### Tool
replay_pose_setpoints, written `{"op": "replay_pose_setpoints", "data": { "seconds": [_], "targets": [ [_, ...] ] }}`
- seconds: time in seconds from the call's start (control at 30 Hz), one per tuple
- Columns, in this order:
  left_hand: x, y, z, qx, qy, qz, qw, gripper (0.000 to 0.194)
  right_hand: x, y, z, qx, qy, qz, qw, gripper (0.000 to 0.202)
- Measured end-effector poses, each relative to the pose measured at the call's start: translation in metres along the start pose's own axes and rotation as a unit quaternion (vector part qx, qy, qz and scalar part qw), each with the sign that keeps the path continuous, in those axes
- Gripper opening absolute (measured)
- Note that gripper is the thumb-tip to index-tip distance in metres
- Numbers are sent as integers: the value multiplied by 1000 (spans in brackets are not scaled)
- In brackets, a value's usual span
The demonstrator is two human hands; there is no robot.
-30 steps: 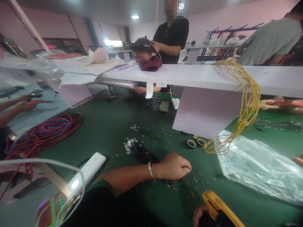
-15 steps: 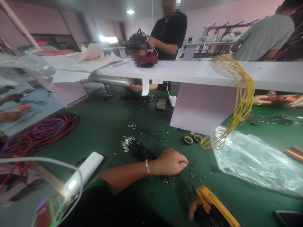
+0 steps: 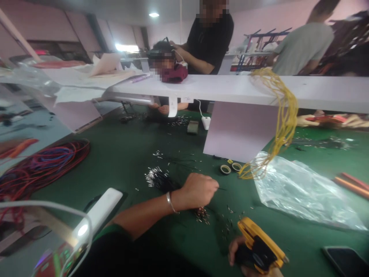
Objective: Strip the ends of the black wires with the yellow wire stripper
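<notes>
My left hand (image 3: pixel 200 191) is closed in a pinch near the middle of the green table, with a short end of thin black wire (image 3: pixel 221 188) sticking out past its fingers. Under and behind it lies a bundle of black wires (image 3: pixel 161 181) with shiny silver tips. Coppery wire ends (image 3: pixel 202 216) show just below the wrist. At the lower right, my right hand (image 3: pixel 235 249) is wrapped around a yellow and black wire stripper (image 3: pixel 261 246), which is apart from the wire. Small clippings (image 3: pixel 229 221) are scattered between the two hands.
Yellow wires (image 3: pixel 284 123) hang from the white shelf (image 3: pixel 230 86) onto a plastic bag (image 3: pixel 302 192). Two tape rolls (image 3: pixel 225 169) lie by the divider. Red and blue wire coils (image 3: pixel 54 159) and a white power bank-like bar (image 3: pixel 100 207) are left; a phone (image 3: pixel 346 261) is lower right. Co-workers stand beyond.
My left hand has shifted slightly left and up with the wire in it. The wire stripper has tilted and shows more of its side, with more of my right hand in view.
</notes>
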State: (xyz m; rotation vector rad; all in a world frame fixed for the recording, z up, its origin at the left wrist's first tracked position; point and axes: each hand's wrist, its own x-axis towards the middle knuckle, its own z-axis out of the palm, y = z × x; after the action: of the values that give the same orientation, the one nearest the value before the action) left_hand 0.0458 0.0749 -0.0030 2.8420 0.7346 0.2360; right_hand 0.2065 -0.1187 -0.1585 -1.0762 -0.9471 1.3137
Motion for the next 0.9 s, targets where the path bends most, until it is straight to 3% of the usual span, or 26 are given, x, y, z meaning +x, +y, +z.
{"op": "replay_pose_setpoints", "data": {
  "seconds": [0.07, 0.17, 0.37, 0.53, 0.9],
  "targets": [
    [5, -11, -5, 26, -46, -23, 998, 23, -2, -3, 7, -7, 47, -30, 998, 16],
    [15, -31, -10, 43, -94, -91, 990, 24, -3, -27, 18, -68, 29, 16, 997, 33],
    [20, -67, -18, 47, -137, -76, 987, 25, 4, -81, 31, -94, -3, 83, 992, 28],
    [6, -92, -18, 26, -200, -119, 972, 27, 6, -86, 34, -56, 7, 105, 993, 29],
    [6, -114, 2, 35, -212, -147, 965, 27, 10, -89, 30, -68, -14, 84, 994, 24]
  ]
}}
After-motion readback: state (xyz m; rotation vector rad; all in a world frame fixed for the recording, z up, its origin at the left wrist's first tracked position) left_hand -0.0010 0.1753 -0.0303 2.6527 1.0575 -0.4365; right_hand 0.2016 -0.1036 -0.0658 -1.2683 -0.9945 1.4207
